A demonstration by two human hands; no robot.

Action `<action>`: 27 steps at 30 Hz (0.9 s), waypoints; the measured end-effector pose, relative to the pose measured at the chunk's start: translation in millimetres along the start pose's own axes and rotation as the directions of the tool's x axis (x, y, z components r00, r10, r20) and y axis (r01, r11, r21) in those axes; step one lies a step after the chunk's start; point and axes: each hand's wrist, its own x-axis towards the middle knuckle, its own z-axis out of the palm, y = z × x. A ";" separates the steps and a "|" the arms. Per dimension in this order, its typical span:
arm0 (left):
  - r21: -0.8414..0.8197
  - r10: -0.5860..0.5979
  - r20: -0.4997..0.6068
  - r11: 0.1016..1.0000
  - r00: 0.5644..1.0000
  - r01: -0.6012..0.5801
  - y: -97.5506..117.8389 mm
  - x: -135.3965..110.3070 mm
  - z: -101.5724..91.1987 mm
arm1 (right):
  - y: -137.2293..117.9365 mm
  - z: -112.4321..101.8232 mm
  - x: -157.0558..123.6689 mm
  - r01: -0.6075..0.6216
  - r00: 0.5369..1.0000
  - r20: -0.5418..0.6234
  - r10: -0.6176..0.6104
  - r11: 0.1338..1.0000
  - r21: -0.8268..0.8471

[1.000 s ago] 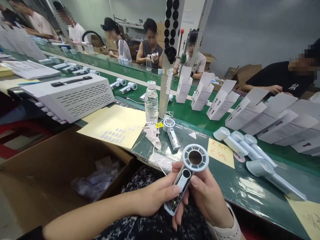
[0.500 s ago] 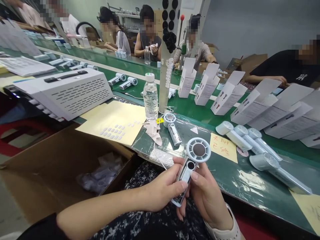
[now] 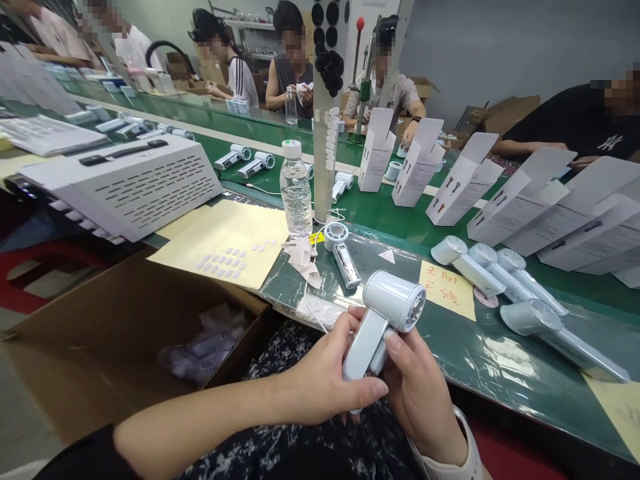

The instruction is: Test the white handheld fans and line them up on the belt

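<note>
My left hand (image 3: pixel 325 377) and my right hand (image 3: pixel 417 393) hold a pale blue handheld fan (image 3: pixel 385 320) above my lap. Its round barrel head points up and to the right. My left fingers wrap the handle from below, and my right fingers press on its far side. On the green mat, a white ring part (image 3: pixel 336 236) lies beside a silver handle piece (image 3: pixel 346 265). Several assembled pale blue fans (image 3: pixel 500 283) lie to the right, past a yellow sticky note (image 3: pixel 447 290) with handwriting.
An open cardboard box (image 3: pixel 125 333) with bagged parts sits at my left. A yellow sheet (image 3: pixel 225 243) carries rows of small grey pads. Nearby stand a water bottle (image 3: pixel 295 190), a white vented case (image 3: pixel 120 187) and white cartons (image 3: pixel 520 200). Co-workers (image 3: pixel 290 67) sit along the bench.
The fan has turned in my hands, so its smooth housing and barrel side now face me instead of the ring face and open handle. The view has shifted slightly.
</note>
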 end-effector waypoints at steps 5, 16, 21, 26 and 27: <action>0.098 0.014 -0.002 0.995 1.000 -0.014 -0.2 1.1 -1.8 | -2.9 -5.8 -0.4 0.012 0.996 0.085 -0.013 1.000 0.015; 0.032 -0.026 0.065 0.999 0.998 0.024 -3.3 2.0 -6.3 | -10.6 -7.1 -1.0 -0.023 0.987 0.158 0.012 0.997 0.070; 0.018 -0.072 0.115 0.997 0.991 0.070 -9.5 2.6 -9.7 | -10.6 -3.0 -0.9 -0.029 0.991 0.135 0.012 0.992 0.123; 0.051 -0.062 0.082 0.997 0.995 0.058 -12.6 4.0 -9.7 | -2.5 -3.4 -0.4 0.026 0.999 0.026 -0.026 1.000 0.008; 0.068 -0.047 0.074 0.997 0.996 0.042 -12.7 4.2 -9.7 | -1.8 -4.0 -0.3 0.026 0.999 0.032 -0.026 1.000 -0.004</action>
